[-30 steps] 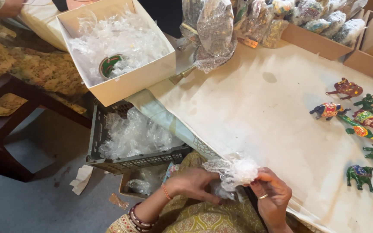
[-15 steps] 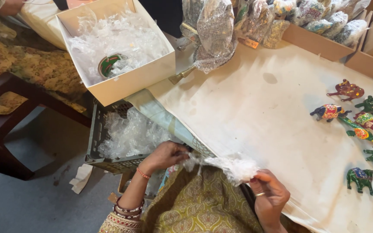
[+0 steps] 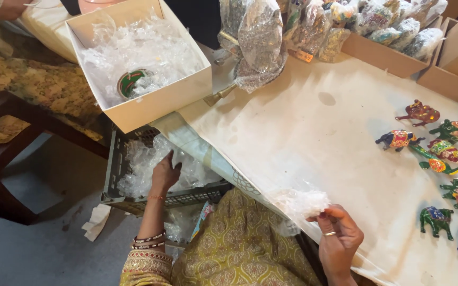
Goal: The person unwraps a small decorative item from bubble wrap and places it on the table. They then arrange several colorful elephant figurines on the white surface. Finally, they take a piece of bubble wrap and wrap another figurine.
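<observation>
My right hand [image 3: 337, 238] pinches a small bundle wrapped in clear bubble wrap [image 3: 303, 203] at the near edge of the cloth-covered table [image 3: 314, 137]. My left hand [image 3: 164, 172] is stretched down to the left, fingers spread, over the crumpled clear wrap [image 3: 139, 169] inside a dark plastic crate [image 3: 113, 167] on the floor. It holds nothing that I can see. What the bundle contains is hidden by the wrap.
A white cardboard box [image 3: 157, 100] full of clear wrap sits above the crate. Several painted animal figurines [image 3: 441, 159] stand at the table's right. Wrapped items fill brown boxes [image 3: 393, 50] at the back. A dark wooden chair [image 3: 6, 153] is at the left.
My left hand let go of the wrapped bundle and swung left and down to the crate. My right hand keeps the bundle, now more compact.
</observation>
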